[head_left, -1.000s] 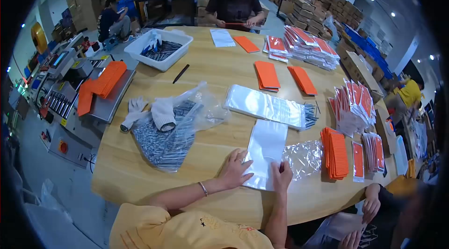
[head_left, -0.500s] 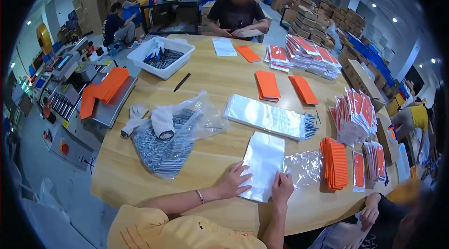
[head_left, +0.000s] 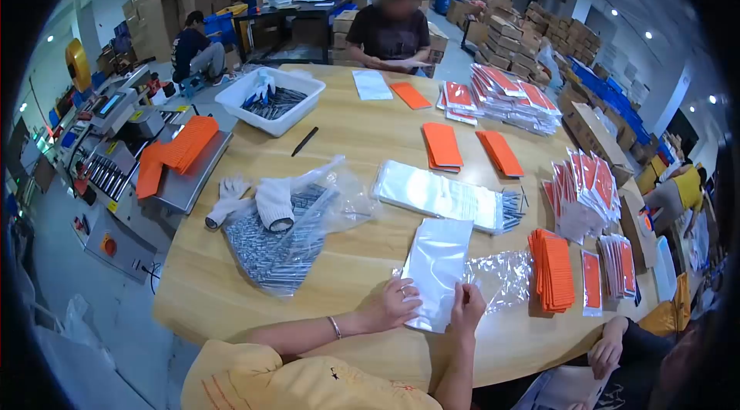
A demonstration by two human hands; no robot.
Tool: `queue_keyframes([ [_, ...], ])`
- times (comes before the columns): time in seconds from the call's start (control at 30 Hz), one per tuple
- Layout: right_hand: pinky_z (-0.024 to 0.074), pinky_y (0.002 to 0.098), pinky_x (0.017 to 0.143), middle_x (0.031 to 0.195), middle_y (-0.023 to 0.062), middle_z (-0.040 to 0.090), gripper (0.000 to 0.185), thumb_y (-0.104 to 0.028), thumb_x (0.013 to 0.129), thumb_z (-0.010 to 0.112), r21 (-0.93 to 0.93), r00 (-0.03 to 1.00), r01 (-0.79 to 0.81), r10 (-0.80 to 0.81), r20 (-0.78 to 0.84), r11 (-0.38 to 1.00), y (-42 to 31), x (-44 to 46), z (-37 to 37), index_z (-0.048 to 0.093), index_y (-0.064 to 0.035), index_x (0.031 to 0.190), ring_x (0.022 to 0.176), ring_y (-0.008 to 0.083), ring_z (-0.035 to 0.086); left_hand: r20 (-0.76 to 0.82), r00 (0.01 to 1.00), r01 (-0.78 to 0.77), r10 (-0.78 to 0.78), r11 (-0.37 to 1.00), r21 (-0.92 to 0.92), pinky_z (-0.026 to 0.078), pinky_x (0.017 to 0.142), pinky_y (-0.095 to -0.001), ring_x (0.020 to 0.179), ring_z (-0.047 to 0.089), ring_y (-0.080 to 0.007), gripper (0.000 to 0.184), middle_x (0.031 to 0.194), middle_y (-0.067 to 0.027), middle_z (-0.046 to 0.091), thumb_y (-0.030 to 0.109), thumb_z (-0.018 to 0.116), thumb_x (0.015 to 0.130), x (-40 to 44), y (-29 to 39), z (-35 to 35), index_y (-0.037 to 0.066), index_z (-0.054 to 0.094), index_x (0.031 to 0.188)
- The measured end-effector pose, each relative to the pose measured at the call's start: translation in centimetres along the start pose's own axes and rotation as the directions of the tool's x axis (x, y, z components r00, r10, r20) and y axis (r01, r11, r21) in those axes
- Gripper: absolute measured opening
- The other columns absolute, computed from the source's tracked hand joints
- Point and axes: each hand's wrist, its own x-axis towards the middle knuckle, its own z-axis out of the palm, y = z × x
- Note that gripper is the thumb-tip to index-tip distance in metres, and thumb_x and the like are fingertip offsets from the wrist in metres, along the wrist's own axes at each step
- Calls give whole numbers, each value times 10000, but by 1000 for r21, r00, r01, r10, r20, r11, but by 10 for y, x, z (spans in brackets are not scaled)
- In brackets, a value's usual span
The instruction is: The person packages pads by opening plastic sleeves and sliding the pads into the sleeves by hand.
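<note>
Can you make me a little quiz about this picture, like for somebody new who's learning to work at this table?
1. True or false: the left hand and the right hand are both at the shiny white packet.
2. Which wrist wears the bracelet? A) left B) right C) both
3. Name something lying on the clear bag of thin grey pieces.

Key: 1. True. 2. A. 3. A white glove.
</note>
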Motion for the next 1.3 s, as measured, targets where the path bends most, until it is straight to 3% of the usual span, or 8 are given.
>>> queue_keyframes([
  [0.27,378,263,497,656,43,556,55,-47,863,583,142,999,48,-48,-1,989,-10,-1,3,607,-1,846,543,128,434,26,1000,-3,7,992,-130,463,778,-329,890,551,-238,171,999,-68,564,124,636,775,1,5,-3,70,548,911],
  [0.43,375,239,535,664,34,548,104,-86,872,575,245,997,-67,58,44,967,-25,-3,2,609,6,839,576,114,435,17,996,-91,91,995,29,463,738,-326,805,546,-230,187,920,-86,554,93,636,737,2,-1,0,45,517,874],
  [0.6,398,233,543,781,53,602,123,-96,893,550,106,993,-61,50,105,992,-11,1,0,613,6,922,594,112,465,81,976,-210,202,973,101,465,651,-328,690,526,-226,144,850,-104,535,70,601,737,8,-3,0,37,493,825],
  [0.83,436,232,602,795,48,595,144,-117,894,547,279,975,-210,222,-11,937,-8,6,-8,601,-2,961,655,130,520,-164,986,-23,13,998,-57,421,518,-318,588,507,-216,170,789,-87,525,15,633,714,28,-14,-23,43,503,819],
  [0.93,454,235,621,799,48,595,138,-104,882,558,381,949,-278,313,-33,882,-17,12,-7,595,-2,966,679,141,545,-364,888,146,-282,922,-359,409,541,-263,595,492,-167,136,750,-42,543,-32,624,754,41,-10,-49,41,549,841],
  [1.1,476,244,632,792,45,588,124,-87,859,573,414,998,-31,54,-44,910,-74,22,-12,589,-11,955,693,143,575,-385,830,113,-403,798,-591,420,579,-230,615,488,-131,128,808,-25,577,-44,625,765,49,8,-83,37,563,841],
  [1.23,446,237,603,769,40,572,64,-58,836,579,445,963,211,-264,61,870,-120,28,-20,580,-8,875,648,125,532,-523,798,-18,-298,857,-516,433,590,-228,642,509,-132,129,871,-41,593,-48,626,769,54,30,-91,36,562,844],
  [1.3,442,236,602,760,41,566,46,-41,829,579,414,956,229,-284,74,881,-134,24,-15,574,-7,859,639,124,518,-537,831,-60,-147,936,-348,442,593,-231,672,525,-135,126,907,-57,595,-49,628,774,54,41,-90,31,563,847],
])
